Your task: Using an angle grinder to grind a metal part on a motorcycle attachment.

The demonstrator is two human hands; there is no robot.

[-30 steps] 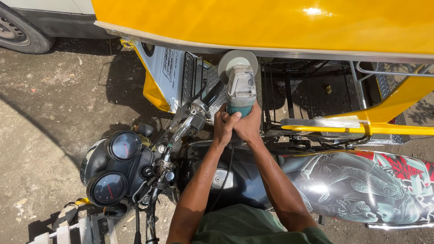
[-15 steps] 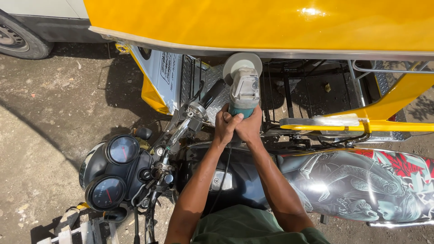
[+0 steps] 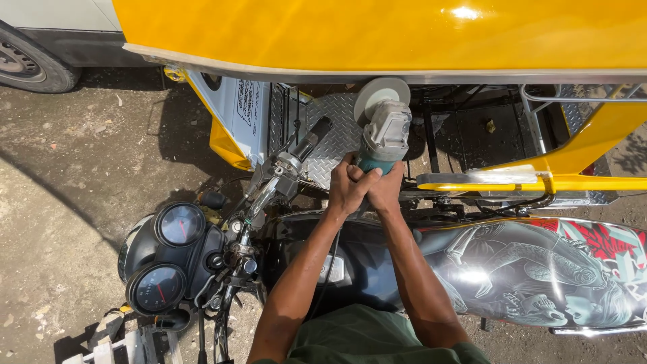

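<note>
left hand [image 3: 348, 187] and right hand [image 3: 385, 191] clenched round angle grinder [image 3: 384, 135] handle (disc up)

Grey-and-teal angle grinder [image 3: 384, 131], gripped by both hands [image 3: 364, 189], sits just beyond the black motorcycle fuel tank [image 3: 364, 263]. Left of the tank: two round gauges [image 3: 168, 256]. Beyond it: glossy yellow sidecar roof [image 3: 377, 34].

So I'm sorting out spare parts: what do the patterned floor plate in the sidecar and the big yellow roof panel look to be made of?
The grey patterned floor plate looks like bare metal tread plate: raised diamond ridges, dull silver sheen. The big yellow roof panel is glossy painted, with a sharp sun glint; sheet metal or fibreglass underneath, hard to tell.
</note>
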